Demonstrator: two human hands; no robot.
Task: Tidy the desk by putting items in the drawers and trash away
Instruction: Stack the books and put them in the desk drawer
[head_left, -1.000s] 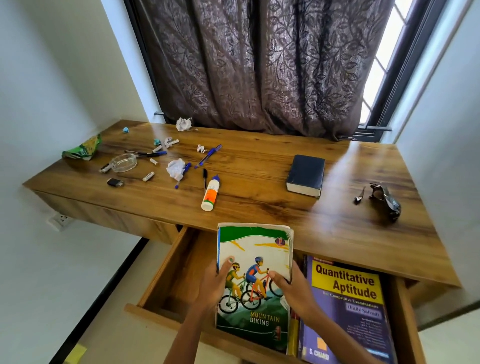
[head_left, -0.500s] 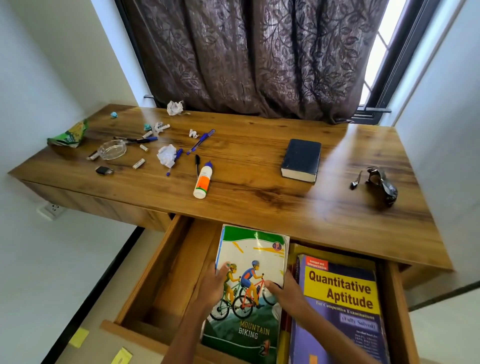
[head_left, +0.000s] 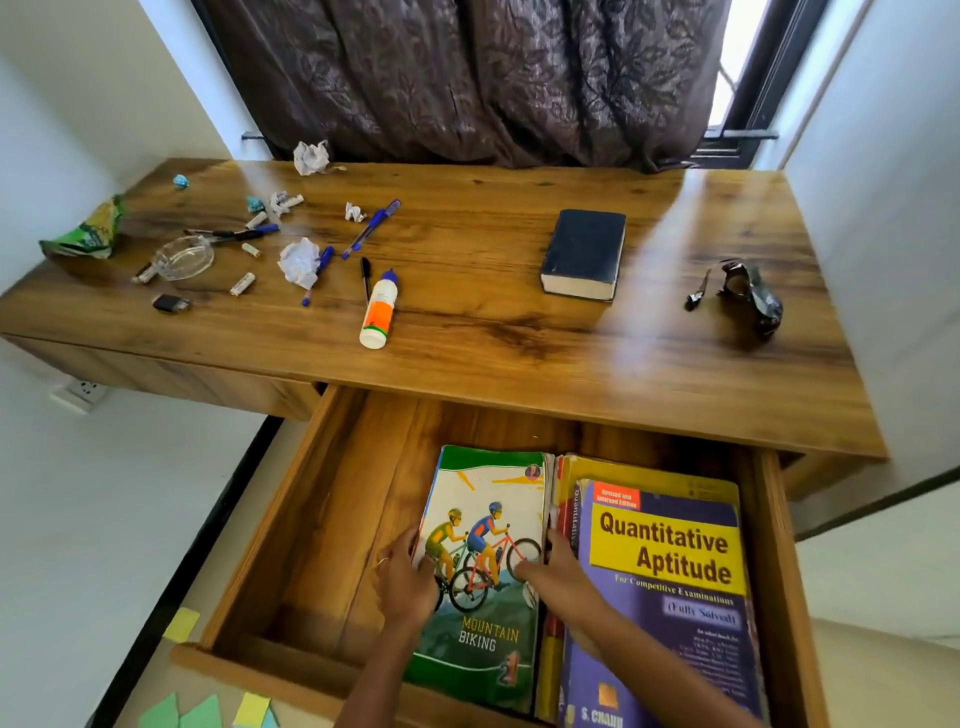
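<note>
Both forearms extend forward and downward from the lower frame edge, converging slightly. The left hand (head_left: 402, 582) has its thumb laid flat and its fingers (head_left: 387, 558) curled over an edge, one bearing a ring. The right hand (head_left: 558, 574) mirrors it, thumb extended inward, fingers hidden.

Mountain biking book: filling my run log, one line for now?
step: book into drawer | left hand, right hand: holding its edges | beside purple book

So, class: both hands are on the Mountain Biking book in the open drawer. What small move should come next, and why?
Probably let go and lift both hands out. The book already seems to lie flat in the drawer beside the purple book, with the left hand and right hand gripping its edges.
</note>
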